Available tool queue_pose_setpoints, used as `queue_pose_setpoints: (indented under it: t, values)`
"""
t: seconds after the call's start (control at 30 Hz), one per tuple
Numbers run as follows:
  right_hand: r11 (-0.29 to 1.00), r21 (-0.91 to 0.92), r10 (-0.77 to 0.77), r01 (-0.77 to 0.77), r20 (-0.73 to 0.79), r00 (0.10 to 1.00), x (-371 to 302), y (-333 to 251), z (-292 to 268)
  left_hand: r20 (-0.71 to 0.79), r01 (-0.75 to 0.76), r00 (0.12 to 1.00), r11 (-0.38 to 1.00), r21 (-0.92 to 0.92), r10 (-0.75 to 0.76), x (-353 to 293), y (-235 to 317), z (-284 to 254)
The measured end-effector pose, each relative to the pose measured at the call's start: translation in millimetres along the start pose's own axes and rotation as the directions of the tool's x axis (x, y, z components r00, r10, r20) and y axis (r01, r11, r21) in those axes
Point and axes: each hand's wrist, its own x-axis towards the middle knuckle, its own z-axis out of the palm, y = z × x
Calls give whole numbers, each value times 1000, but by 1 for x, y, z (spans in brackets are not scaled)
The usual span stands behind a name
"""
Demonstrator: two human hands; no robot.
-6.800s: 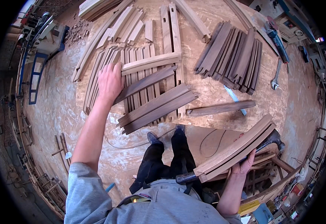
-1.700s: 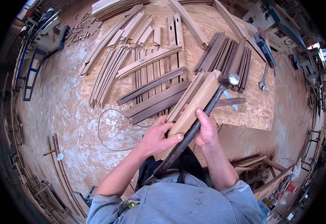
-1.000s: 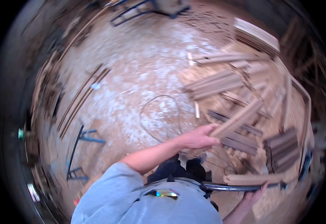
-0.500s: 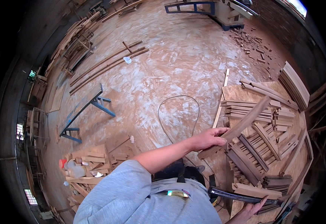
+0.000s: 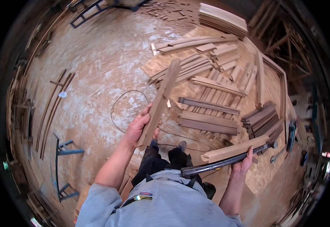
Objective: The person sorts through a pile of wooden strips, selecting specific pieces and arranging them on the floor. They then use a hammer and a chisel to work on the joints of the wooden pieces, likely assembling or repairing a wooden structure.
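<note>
My left hand [image 5: 137, 126] is closed around the lower part of a long wooden plank [image 5: 160, 101]. The plank is tilted up and away, and its far end overlaps the pile on the bench in view. My right hand [image 5: 243, 163] grips what looks like a black-handled hammer [image 5: 221, 162] near its metal end, and the long handle points back toward my body. Just beyond the hammer lies a pale wooden piece [image 5: 235, 148]. I cannot tell whether my right fingers touch it.
A plywood worktop [image 5: 150, 67] carries stacked slats [image 5: 210, 128], dark strips [image 5: 263, 119] and a thick board stack [image 5: 222, 19]. A blue metal stand [image 5: 68, 152] is at the left. A thin cable [image 5: 114, 104] loops across the dusty floor, and long poles [image 5: 53, 109] lie farther left.
My view has turned right, bringing the worktop nearer the middle. The plank in my left hand now stands more steeply. My right hand still holds the hammer, now more fully in view.
</note>
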Motion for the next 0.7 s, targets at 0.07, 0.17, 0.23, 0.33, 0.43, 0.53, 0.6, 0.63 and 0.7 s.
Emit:
queue_pose_setpoints:
  t: [0.07,0.17,0.23,0.33,0.43,0.53,0.6,0.63,0.7]
  values:
    - [998,21,-55,54,20,998,1,-2,-17,9,45,999,999,18,-45,6,0,8]
    - [996,49,-68,69,-32,997,3,-4,-35,1,54,998,989,141,-55,19,-4,15]
    - [996,71,-54,53,21,998,2,-3,-46,-12,56,998,963,263,-55,23,-2,23]
    - [988,131,-78,81,-27,997,-2,-4,-51,-3,94,995,901,423,-103,37,0,44]
    - [973,197,-106,121,-85,991,-10,-5,-52,85,114,980,857,502,-180,53,-2,59]
    - [958,252,-108,138,-129,986,-13,-4,-58,79,155,967,806,572,-241,66,-3,77]
    - [958,250,-106,142,-151,983,-16,-6,-64,111,184,947,794,580,-301,79,-4,79]
    - [958,248,-104,142,-161,981,-16,-7,-67,126,199,936,787,584,-330,84,-4,81]
    - [958,243,-115,150,-153,981,-16,-5,-78,126,209,930,779,591,-345,91,-5,88]
